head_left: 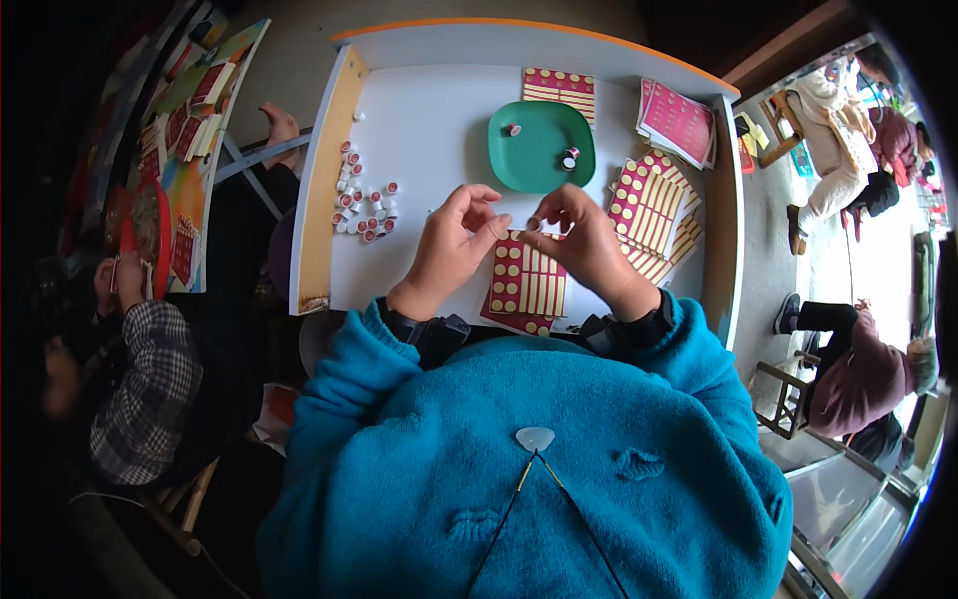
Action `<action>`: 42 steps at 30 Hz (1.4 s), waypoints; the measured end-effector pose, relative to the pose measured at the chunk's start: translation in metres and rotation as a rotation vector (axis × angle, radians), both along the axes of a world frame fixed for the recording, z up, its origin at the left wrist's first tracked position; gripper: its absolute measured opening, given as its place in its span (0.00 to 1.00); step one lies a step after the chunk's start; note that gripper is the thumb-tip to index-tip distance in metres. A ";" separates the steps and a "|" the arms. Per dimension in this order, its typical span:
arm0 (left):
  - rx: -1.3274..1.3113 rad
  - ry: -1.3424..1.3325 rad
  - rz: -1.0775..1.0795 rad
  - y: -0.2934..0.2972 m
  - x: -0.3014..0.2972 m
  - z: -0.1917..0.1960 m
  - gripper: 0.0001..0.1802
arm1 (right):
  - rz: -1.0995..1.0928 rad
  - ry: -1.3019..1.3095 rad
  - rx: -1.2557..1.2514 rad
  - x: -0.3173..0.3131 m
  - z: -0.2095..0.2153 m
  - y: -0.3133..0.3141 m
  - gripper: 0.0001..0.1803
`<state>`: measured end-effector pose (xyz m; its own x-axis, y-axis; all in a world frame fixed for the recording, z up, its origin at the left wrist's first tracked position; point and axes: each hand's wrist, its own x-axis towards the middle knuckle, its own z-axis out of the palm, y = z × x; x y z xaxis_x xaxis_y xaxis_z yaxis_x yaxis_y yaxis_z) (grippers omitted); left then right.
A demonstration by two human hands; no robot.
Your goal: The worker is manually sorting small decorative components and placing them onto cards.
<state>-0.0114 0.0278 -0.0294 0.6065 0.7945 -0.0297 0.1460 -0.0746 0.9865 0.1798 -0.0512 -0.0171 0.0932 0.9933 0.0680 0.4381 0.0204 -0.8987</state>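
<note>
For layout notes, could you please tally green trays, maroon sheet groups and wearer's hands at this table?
Green tray: 1
Maroon sheet groups: 4 (far group, far-right group, right group, near group)
Wearer's hands: 2 (left hand, right hand)
Total: 7

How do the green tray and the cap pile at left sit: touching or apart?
Apart: the head view shows white tabletop between the green tray and cap pile.

No txt or nos. legible, incl. red-&-cream sheets (529,285).
</note>
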 end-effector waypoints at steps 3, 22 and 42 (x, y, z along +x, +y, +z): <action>0.459 0.250 0.224 0.020 -0.020 -0.005 0.12 | -0.094 -0.096 0.064 0.011 0.000 0.022 0.23; 0.480 0.049 0.020 -0.011 0.004 -0.012 0.12 | -0.032 -0.545 0.110 0.007 -0.042 -0.036 0.14; 0.373 0.145 -0.140 -0.027 0.022 -0.045 0.12 | -0.028 0.107 0.204 0.033 -0.037 -0.062 0.14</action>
<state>0.0109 0.0011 -0.0746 0.7203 0.6769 0.1514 0.2443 -0.4518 0.8580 0.2132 -0.1133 -0.0538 0.1376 0.9569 0.2557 0.3436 0.1960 -0.9185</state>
